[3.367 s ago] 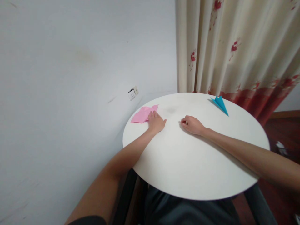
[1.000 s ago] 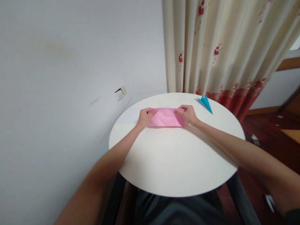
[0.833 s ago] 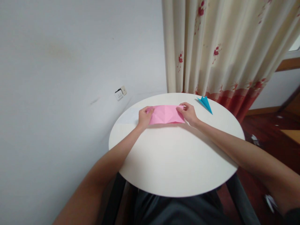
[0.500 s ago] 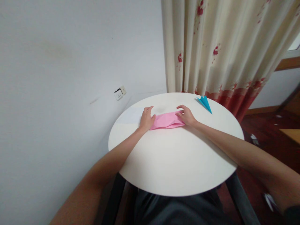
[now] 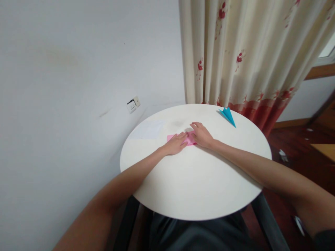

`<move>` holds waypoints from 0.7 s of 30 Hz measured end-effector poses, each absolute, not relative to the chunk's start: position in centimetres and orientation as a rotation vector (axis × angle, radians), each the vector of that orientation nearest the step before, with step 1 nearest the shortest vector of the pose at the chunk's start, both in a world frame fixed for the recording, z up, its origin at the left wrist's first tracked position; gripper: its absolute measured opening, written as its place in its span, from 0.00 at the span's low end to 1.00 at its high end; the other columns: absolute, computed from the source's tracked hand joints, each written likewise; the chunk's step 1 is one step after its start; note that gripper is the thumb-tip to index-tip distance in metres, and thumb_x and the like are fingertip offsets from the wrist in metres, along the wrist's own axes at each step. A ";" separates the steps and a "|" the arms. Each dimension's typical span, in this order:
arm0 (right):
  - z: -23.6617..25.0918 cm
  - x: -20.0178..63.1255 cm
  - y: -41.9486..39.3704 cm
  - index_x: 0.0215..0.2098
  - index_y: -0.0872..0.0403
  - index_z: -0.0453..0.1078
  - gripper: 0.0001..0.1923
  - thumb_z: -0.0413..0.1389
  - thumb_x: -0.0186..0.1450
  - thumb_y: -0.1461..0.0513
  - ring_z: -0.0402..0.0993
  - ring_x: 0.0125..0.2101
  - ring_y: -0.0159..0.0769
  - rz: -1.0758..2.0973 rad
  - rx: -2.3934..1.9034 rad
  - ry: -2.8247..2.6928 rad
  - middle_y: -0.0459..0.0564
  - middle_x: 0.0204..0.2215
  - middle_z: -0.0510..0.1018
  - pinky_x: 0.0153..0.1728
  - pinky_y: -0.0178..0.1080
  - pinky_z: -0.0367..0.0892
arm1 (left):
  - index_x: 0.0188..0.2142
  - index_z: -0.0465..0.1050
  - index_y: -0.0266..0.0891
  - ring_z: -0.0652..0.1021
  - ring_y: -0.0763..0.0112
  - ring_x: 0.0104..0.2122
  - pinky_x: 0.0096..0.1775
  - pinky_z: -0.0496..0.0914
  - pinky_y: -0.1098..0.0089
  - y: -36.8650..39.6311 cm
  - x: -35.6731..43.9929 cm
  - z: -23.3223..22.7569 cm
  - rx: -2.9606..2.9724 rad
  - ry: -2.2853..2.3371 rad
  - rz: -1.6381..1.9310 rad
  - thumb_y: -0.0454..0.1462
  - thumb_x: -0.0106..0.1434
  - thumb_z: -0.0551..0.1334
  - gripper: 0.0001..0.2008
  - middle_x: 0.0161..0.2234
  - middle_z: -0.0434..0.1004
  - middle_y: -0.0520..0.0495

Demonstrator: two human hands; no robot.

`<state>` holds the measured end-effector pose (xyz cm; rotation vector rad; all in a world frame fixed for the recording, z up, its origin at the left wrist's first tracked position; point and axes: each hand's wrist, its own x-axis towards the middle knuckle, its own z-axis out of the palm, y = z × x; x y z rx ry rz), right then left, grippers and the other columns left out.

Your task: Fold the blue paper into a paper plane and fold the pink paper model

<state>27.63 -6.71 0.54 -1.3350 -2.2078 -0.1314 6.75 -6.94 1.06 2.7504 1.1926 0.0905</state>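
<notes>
A folded strip of pink paper lies on the round white table, partly covered by both hands. My left hand rests flat across its left and middle part with the fingers stretched out. Over the strip's right end is my right hand, its fingers extended and loosely curved, touching the paper. The right end of the strip is hidden under that hand.
At the table's far right lies a blue paper plane. A white sheet of paper is on the left side. Behind the table are a wall with a socket and a flowered curtain.
My left hand has moved right, from the strip's left end onto its middle, and now lies flat. My right hand has shifted slightly left and down over the paper. The strip looks flatter.
</notes>
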 end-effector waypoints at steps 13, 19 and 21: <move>-0.8 26.3 -7.3 0.71 0.66 0.48 0.35 0.35 0.73 0.53 0.44 0.70 0.51 0.107 -1.377 -2.599 0.64 0.71 0.50 0.67 0.57 0.45 | 0.71 0.42 0.30 0.44 0.61 0.71 0.68 0.42 0.54 -7.1 7.2 0.9 2.711 1.362 0.032 0.47 0.73 0.40 0.33 0.72 0.39 0.37; -0.7 26.2 -7.4 0.71 0.66 0.48 0.35 0.35 0.73 0.52 0.45 0.70 0.50 0.119 -1.386 -2.590 0.64 0.71 0.50 0.67 0.56 0.45 | 0.71 0.43 0.34 0.44 0.61 0.71 0.68 0.42 0.51 -7.1 7.2 1.2 2.692 1.387 0.029 0.47 0.73 0.41 0.32 0.73 0.39 0.41; -0.7 26.2 -7.4 0.71 0.66 0.48 0.35 0.35 0.73 0.52 0.45 0.70 0.50 0.121 -1.384 -2.586 0.64 0.70 0.50 0.67 0.56 0.45 | 0.71 0.43 0.34 0.45 0.61 0.71 0.68 0.42 0.50 -7.1 7.2 1.3 2.679 1.392 0.034 0.48 0.73 0.41 0.33 0.73 0.39 0.41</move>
